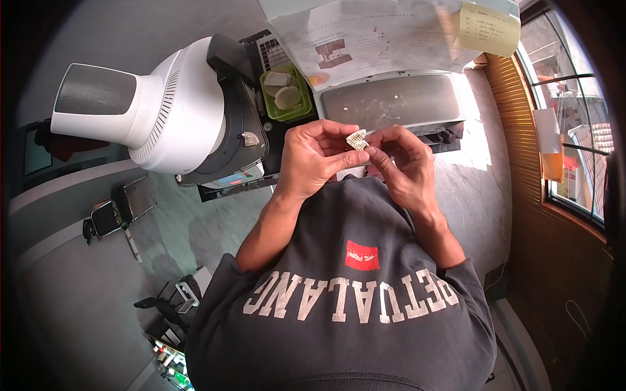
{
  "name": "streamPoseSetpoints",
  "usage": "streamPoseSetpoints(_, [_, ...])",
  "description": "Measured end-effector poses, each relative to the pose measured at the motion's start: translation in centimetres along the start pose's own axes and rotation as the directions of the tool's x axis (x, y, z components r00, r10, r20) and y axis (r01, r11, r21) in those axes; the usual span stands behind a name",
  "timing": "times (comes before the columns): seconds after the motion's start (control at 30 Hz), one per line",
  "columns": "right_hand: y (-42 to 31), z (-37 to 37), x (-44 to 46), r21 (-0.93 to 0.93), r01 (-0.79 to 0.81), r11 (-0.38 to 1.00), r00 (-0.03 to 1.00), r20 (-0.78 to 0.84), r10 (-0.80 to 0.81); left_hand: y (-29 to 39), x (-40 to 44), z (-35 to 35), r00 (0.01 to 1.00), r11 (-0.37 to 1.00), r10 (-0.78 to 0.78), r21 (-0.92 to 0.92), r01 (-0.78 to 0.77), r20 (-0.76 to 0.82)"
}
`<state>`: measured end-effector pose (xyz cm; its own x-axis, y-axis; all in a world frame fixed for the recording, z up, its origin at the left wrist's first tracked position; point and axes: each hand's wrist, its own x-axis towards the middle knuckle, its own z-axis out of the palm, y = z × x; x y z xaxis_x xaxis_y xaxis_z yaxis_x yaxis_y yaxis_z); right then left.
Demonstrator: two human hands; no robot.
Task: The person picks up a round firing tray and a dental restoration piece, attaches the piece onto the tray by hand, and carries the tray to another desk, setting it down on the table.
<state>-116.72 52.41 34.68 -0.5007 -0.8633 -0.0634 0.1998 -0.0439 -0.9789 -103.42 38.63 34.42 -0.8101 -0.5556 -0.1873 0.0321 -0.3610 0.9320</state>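
A small cream-coloured piece with a grid of holes [356, 139], like a honeycomb fragment, is held up in front of my chest. My left hand [314, 156] pinches it from the left, the thumb below and the fingers behind. From the other side, my right hand [407, 161] has its thumb and forefinger closed at the piece's right edge. The fingertips partly cover it. Left of my hands, a white furnace-like machine [186, 98] has a round dark platform with another small pale piece [250, 139] on it.
A green basket [300, 116] holding pale round pieces stands beyond my left hand. Behind are a grey metallic tray [391, 101], a printed sheet [385, 36] with a yellow note [488, 29], and a partly covered keyboard [270, 52]. A window [574, 98] is at right.
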Motion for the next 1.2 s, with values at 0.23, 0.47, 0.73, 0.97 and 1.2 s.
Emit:
streamPoseSetpoints(0.23, [0.4, -0.1, -0.2, 0.143, 0.015, 0.990, 1.000, -0.002, -0.014, 0.2, -0.2, 0.0, 1.000, 0.999, 0.021, 0.044, -0.020, -0.021])
streamPoseSetpoints(0.47, [1.5, -0.1, -0.1, 0.172, 0.111, 0.979, 0.993, -0.065, -0.101, 0.0, -0.3, 0.0, 1.000, 1.000, 0.025, 0.004, -0.025, -0.007])
streamPoseSetpoints(0.73, [0.3, 0.3, -0.4, 0.088, 0.104, 0.991, 0.993, -0.062, -0.098, -0.6, -0.2, -0.3, 0.999, 0.995, 0.034, -0.089, -0.033, 0.012])
streamPoseSetpoints(0.97, [0.4, 0.3, -0.4, 0.064, 0.153, 0.986, 0.987, -0.059, -0.150, -0.8, -0.2, -0.4, 0.999, 0.995, 0.034, -0.096, -0.035, -0.007])
streamPoseSetpoints(1.2, [0.3, 0.3, -0.5, 0.021, 0.193, 0.981, 0.980, -0.050, -0.192, -1.4, -0.2, -0.3, 0.993, 0.992, 0.117, -0.052, -0.119, -0.035])
